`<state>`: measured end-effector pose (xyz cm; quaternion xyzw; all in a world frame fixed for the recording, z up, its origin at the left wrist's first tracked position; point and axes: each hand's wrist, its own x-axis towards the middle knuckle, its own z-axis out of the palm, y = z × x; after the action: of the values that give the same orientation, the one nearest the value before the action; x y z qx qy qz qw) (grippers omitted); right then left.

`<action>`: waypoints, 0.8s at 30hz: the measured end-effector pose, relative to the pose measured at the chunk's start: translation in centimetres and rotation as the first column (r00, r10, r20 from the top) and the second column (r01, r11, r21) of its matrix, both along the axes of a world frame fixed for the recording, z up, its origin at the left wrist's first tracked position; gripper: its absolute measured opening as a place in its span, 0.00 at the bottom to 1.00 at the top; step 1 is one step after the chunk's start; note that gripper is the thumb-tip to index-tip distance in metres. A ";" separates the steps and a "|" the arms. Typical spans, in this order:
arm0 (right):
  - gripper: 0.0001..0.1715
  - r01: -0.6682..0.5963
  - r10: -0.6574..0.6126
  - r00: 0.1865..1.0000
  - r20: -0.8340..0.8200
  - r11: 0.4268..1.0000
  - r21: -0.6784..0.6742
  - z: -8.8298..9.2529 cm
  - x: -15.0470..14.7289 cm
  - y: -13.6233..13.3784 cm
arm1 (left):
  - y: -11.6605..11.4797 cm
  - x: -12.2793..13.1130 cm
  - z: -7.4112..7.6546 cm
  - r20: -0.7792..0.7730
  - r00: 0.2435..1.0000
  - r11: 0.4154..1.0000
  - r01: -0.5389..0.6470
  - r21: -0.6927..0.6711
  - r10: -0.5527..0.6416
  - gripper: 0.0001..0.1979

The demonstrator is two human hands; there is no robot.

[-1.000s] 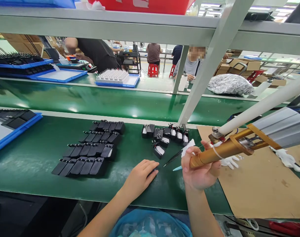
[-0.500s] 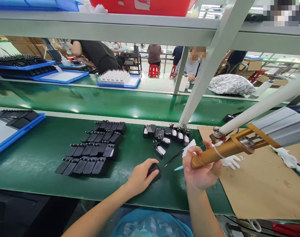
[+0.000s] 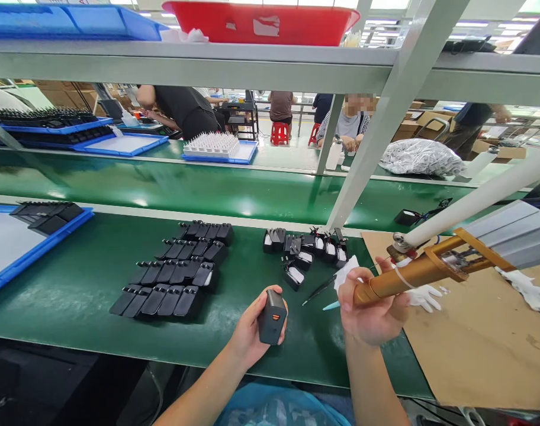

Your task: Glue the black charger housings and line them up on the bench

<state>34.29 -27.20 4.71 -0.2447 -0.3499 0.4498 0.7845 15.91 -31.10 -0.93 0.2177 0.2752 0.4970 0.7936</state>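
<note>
My left hand (image 3: 251,332) is wrapped round a black plastic case (image 3: 272,317), raised above the green bench near its front edge, with a small orange mark facing me. Fingers of my right hand (image 3: 371,313) curl round the gold cylinder (image 3: 388,285) of a tool joined to a white arm. Rows of black cases (image 3: 176,269) lie on the bench to the left. Beyond my hands stand several open black cases with white parts (image 3: 296,273). Black tweezers (image 3: 318,290) and a light blue tool (image 3: 331,306) rest just left of my right hand.
A blue-edged tray (image 3: 39,251) with black cases is at the far left. Brown cardboard (image 3: 483,331) with white gloves (image 3: 425,297) covers the right. A slanted grey post (image 3: 363,171) rises behind the bench under a shelf (image 3: 252,71). Other people work beyond.
My left hand has lifted the black case off the bench and turned it so the orange mark shows. The view has tilted up slightly. My right hand keeps its hold on the gold cylinder.
</note>
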 end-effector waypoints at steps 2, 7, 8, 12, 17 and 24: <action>0.29 0.005 -0.005 1.000 0.013 1.000 -0.003 -0.1 0.1 0.0 | 0.0 -0.3 -0.3 -0.078 0.997 0.999 -0.008 0.047 0.012 0.18; 0.29 -0.008 0.008 1.000 -0.009 1.000 -0.003 -0.2 0.3 -0.1 | -1.1 -2.5 -1.2 -0.568 0.813 0.987 -0.046 0.156 0.127 0.20; 0.29 -0.004 0.004 1.000 -0.014 1.000 -0.006 -0.1 0.4 -0.1 | -1.5 -3.3 -1.3 -0.690 0.702 0.975 -0.028 0.221 0.177 0.21; 0.31 -0.005 0.004 1.000 -0.024 1.000 -0.029 -0.1 0.4 0.0 | -2.8 -7.1 -1.6 -0.852 -0.051 0.848 0.148 0.509 0.521 0.20; 0.32 -0.010 0.010 1.000 -0.020 1.000 -0.030 -0.1 0.3 0.0 | -2.7 -10.9 -2.2 -0.453 -0.653 0.765 0.324 0.557 0.607 0.16; 0.31 -0.019 0.019 0.999 -0.032 1.000 -0.004 -0.4 0.0 0.0 | -2.2 -11.7 -2.6 -0.333 -0.713 0.698 0.300 0.650 0.617 0.17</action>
<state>34.32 -27.19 4.29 -0.2360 -0.3387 0.4619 0.7850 4.16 -33.27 -3.50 0.6244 0.7068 0.2455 -0.2242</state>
